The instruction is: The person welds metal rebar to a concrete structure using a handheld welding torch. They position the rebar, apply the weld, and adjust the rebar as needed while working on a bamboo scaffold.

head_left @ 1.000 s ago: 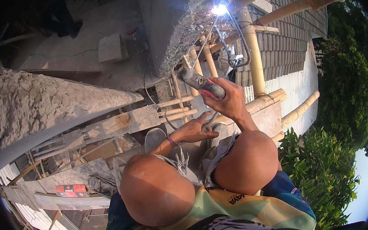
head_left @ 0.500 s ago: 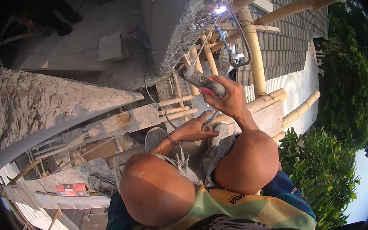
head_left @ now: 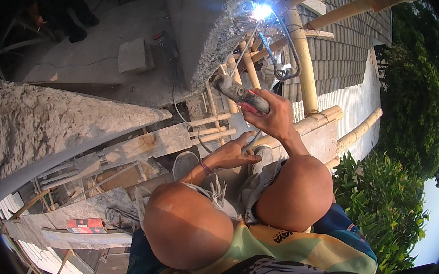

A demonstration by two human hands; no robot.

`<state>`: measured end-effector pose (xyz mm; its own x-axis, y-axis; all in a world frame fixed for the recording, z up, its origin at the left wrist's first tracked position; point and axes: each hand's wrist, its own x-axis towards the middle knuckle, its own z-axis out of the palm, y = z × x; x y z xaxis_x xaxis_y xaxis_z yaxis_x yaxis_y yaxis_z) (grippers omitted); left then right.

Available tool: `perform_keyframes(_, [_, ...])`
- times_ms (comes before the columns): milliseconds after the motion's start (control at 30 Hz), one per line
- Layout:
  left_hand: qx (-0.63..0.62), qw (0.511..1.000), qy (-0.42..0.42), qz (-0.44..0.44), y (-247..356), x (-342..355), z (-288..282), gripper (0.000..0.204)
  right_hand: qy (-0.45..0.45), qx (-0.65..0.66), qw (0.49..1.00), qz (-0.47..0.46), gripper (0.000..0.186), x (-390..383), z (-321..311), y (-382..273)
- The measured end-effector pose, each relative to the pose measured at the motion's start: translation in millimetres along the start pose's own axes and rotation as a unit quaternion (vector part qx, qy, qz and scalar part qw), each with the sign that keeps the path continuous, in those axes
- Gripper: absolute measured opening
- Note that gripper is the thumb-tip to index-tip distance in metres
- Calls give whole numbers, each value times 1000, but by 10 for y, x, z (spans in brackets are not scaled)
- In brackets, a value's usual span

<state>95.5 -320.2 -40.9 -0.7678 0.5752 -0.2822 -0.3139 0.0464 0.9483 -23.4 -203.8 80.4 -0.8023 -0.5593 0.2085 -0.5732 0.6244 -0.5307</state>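
Observation:
My right hand (head_left: 276,115) is wrapped around the handle of a worn welding electrode holder (head_left: 233,90). A thin welding electrode (head_left: 247,43) extends from its jaw to a bright blue-white arc (head_left: 262,12) at the rough concrete edge (head_left: 223,29). The glare hides the exact contact point. Beside the arc, a dark bent metal bar (head_left: 293,52) hangs with a clamp (head_left: 284,70) at its lower end. Between my knees, my left hand (head_left: 229,156) has its thumb and fingers apart. A grey cable (head_left: 252,144) passes by its fingers.
Bamboo poles (head_left: 305,77) form scaffolding ahead and right, before a tiled roof (head_left: 322,55). A concrete block (head_left: 135,55) rests on the slab at upper left. A red box (head_left: 85,226) lies on a ledge at lower left. Another person's dark-clad legs (head_left: 76,19) show at top left.
The arc has grown larger and brighter, throwing blue light onto the concrete and nearby metal. Both hands have stayed almost in place.

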Motion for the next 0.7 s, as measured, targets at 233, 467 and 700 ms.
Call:
perform_keyframes(233, [31,999,21,11,-27,11,7,108,-7,-2,1000,12,44,6,-1,-10])
perform_keyframes(467, [18,999,22,22,-31,13,14,109,6,2,1000,10,41,19,3,-21])
perform_keyframes(700, [23,999,23,17,-19,1,6,108,-10,-8,1000,26,48,21,-2,-22])
